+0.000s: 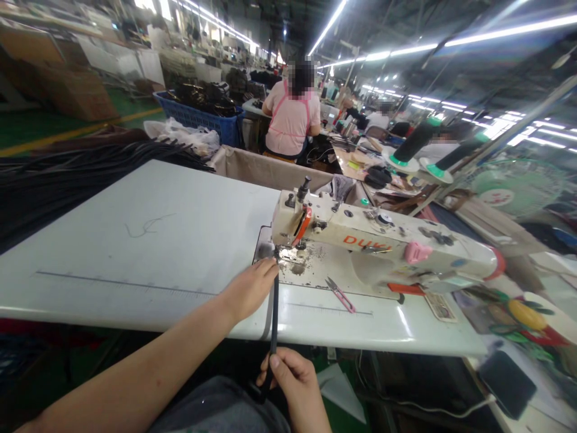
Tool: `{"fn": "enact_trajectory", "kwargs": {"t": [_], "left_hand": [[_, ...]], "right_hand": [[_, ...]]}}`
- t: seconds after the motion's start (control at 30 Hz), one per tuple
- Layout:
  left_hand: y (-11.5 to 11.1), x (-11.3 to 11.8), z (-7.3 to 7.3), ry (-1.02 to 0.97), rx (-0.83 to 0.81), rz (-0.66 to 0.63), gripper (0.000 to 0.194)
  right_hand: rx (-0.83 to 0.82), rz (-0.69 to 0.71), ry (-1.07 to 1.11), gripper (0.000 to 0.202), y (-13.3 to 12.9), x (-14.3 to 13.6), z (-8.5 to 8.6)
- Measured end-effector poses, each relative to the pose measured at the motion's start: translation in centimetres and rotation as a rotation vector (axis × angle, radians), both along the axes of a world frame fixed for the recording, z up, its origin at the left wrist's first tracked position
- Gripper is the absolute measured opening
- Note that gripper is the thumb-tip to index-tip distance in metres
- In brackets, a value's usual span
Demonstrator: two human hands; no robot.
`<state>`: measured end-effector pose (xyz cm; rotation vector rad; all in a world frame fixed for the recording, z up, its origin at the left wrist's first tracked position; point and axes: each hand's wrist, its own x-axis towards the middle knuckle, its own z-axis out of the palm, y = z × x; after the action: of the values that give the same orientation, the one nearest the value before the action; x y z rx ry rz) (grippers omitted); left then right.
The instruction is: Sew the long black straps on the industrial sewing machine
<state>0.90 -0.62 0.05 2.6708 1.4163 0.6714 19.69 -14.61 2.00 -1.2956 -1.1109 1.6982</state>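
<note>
A narrow black strap (275, 316) runs from the needle area of a white sewing machine (333, 234) over the table's front edge. At the needle, my left hand (255, 288) has its fingers together on the strap; its thumb is hidden. Below the table edge, my right hand (295, 379) pinches the strap between thumb and fingers. The strap's lower end hangs over a dark-clothed lap (220, 409). Pink-handled thread snips (341, 296) lie on the machine bed, right of the strap.
Loose thread (148, 227) lies on the white tabletop (112, 252). Dark strips (90, 168) are heaped at the left. A phone (507, 383) rests at the lower right, below a fan (505, 186). Ahead, a person in pink (291, 123) sits near a blue basket (198, 117).
</note>
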Motion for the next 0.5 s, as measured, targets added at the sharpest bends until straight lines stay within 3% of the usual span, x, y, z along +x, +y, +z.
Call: {"fn": "enact_trajectory", "kwargs": {"t": [0.13,0.37,0.5], "left_hand": [[-0.2,0.0,0.4,0.024,-0.008,-0.004,0.030],[-0.3,-0.2,-0.2,0.005,0.021,-0.016,0.030],[-0.3,-0.3,-0.3,-0.007,0.030,-0.016,0.034]], "right_hand": [[-0.004,0.013,0.013,0.051,0.1,0.0,-0.1],[0.079,0.050,0.014,0.047,-0.1,0.0,-1.6],[0.174,0.109,-0.017,0.044,0.0,0.0,-0.4]]}}
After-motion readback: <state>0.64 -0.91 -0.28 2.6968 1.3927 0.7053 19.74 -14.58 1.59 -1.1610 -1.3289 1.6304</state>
